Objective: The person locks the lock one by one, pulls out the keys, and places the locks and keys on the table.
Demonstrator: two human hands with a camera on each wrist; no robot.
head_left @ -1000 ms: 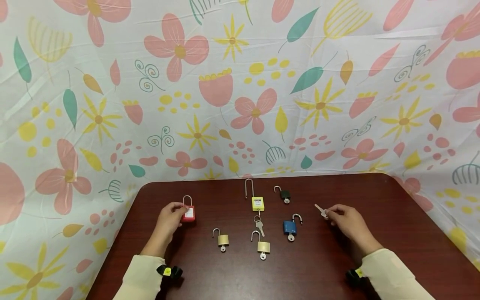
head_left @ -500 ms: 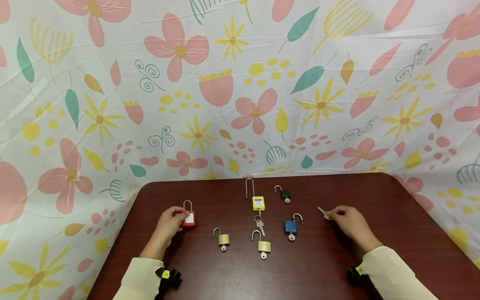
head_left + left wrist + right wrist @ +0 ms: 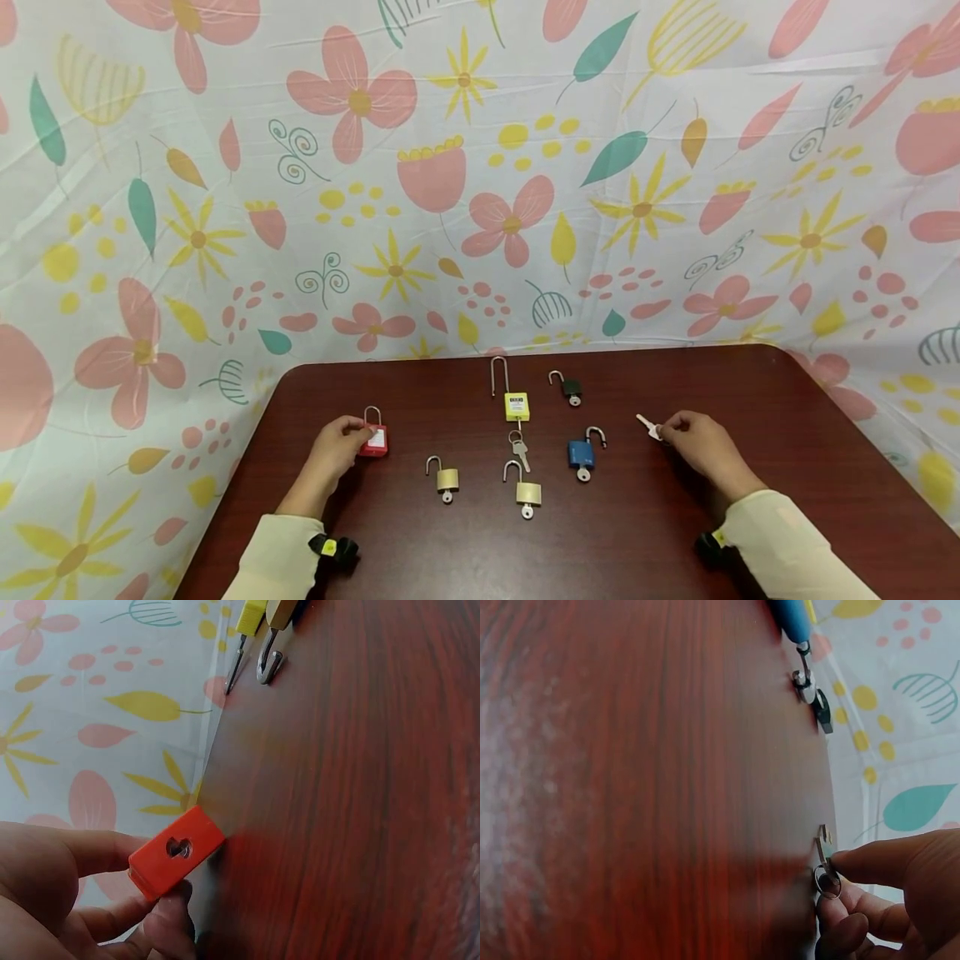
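Note:
My left hand [image 3: 333,450] pinches a red padlock [image 3: 374,442] with a white label at the left of the table. Its shackle points away from me and looks closed. The left wrist view shows the keyhole end of the red padlock [image 3: 176,851], with nothing in the keyhole. At the right, my right hand [image 3: 705,454] pinches a silver key [image 3: 647,426] between thumb and fingers, its blade pointing up and left. A small ring [image 3: 827,882] hangs on that key in the right wrist view. The two hands are far apart.
Between the hands lie open padlocks: a yellow one [image 3: 517,407] with a long shackle and keys on a ring, a small dark green one [image 3: 572,388], a blue one [image 3: 581,455] and two brass ones, left [image 3: 447,479] and middle [image 3: 528,493]. A flowered cloth [image 3: 480,167] hangs behind the table.
My left hand has brought the red padlock slightly nearer to me. The key in my right hand has shifted slightly to the right. The padlocks in the middle have not moved.

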